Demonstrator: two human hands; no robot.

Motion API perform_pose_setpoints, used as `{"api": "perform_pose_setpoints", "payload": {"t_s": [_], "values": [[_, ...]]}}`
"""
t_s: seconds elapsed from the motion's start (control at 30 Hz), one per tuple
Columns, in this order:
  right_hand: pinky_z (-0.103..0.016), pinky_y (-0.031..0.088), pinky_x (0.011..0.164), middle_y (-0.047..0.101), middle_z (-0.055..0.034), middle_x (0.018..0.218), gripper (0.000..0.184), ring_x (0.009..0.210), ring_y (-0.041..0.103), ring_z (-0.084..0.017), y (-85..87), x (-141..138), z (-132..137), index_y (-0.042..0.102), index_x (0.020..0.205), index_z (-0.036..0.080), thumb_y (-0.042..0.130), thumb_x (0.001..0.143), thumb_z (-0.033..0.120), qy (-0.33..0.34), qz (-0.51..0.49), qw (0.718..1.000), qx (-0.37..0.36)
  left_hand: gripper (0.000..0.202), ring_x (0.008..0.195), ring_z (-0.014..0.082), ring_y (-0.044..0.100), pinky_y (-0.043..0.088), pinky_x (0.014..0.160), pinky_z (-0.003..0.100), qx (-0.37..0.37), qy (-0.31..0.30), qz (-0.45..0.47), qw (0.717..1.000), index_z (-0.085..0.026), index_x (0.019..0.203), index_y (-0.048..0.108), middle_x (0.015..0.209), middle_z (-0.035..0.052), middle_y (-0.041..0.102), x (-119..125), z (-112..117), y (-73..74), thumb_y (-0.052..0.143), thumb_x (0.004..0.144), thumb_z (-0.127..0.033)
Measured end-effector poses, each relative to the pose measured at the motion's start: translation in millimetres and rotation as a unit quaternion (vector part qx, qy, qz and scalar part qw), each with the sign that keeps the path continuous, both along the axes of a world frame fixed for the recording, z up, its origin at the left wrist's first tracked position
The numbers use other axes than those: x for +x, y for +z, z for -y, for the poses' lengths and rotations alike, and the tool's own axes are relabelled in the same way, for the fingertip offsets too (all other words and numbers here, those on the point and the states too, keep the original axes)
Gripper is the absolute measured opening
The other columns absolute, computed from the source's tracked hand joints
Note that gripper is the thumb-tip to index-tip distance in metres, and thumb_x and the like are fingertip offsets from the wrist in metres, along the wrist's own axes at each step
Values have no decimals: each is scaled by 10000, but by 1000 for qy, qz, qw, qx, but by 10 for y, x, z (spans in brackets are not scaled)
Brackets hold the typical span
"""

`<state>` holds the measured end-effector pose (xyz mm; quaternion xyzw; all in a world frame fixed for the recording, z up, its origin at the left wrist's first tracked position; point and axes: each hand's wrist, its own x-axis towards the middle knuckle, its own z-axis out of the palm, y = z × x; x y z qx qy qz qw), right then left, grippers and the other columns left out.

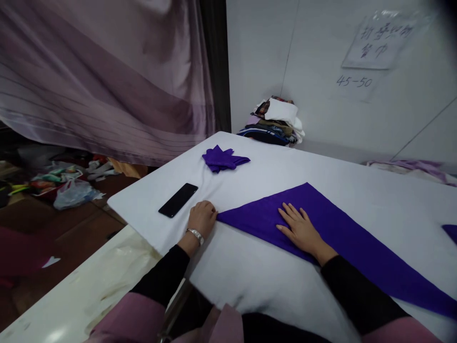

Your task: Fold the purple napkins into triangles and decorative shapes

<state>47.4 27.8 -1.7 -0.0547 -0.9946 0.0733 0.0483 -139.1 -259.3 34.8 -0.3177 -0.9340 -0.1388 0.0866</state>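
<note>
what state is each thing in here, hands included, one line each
Large purple triangular cloth: spread flat
Small purple cloth: gathered into a pointed shape
Black rectangular phone: lying flat, screen dark
Left hand: fingers closed at the large cloth's left corner
Right hand: palm down on that cloth, fingers extended
Mixed-colour fabric pile: stacked by the wall
Mauve fabric curtain: hanging
White handwritten paper sign: up on the wall

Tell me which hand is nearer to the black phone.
The left. The left hand is just beside the phone, at the purple cloth's near corner; the right hand lies flat on the cloth, farther off.
</note>
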Motion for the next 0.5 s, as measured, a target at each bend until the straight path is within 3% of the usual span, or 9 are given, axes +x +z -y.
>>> {"api": "perform_pose_setpoints", "payload": {"t_s": [0.07,0.13,0.3,0.4,0.5], "values": [[-511,147,1088,278,-107,1483,656,1377,189,-257,3,-7,2,345,1408,208,232,904,612,0,0,1000,-8,130,984,274,547,410,840,433,36,-23,-21,999,-196,835,621,1009,95,639,48,-63,12,505,834,-255],[-514,141,1088,271,-113,1485,662,1377,185,-260,14,-16,10,344,1409,203,231,903,614,0,2,1000,-14,199,1091,262,521,373,942,445,61,-93,-29,993,-203,966,621,1137,97,618,162,-202,11,485,865,-308],[-509,124,1092,259,-126,1487,684,1377,182,-271,115,-22,60,345,1409,182,240,897,623,-5,13,999,-32,595,1335,281,301,180,1089,528,-26,-316,-13,948,-183,1314,440,1422,121,406,537,-709,-105,439,852,-558],[-509,122,1092,251,-117,1492,674,1378,177,-272,178,-30,75,334,1414,193,253,898,619,-7,17,999,-51,762,1357,307,251,195,1082,537,-79,-348,-5,934,-135,1364,386,1449,153,349,593,-915,-225,379,816,-664],[-500,100,1098,235,-115,1499,677,1383,156,-268,193,-40,68,322,1419,190,263,898,617,-9,17,998,-67,772,1351,303,269,230,1077,516,-95,-337,-4,937,-148,1379,373,1451,148,345,517,-988,-332,350,816,-675]]}}
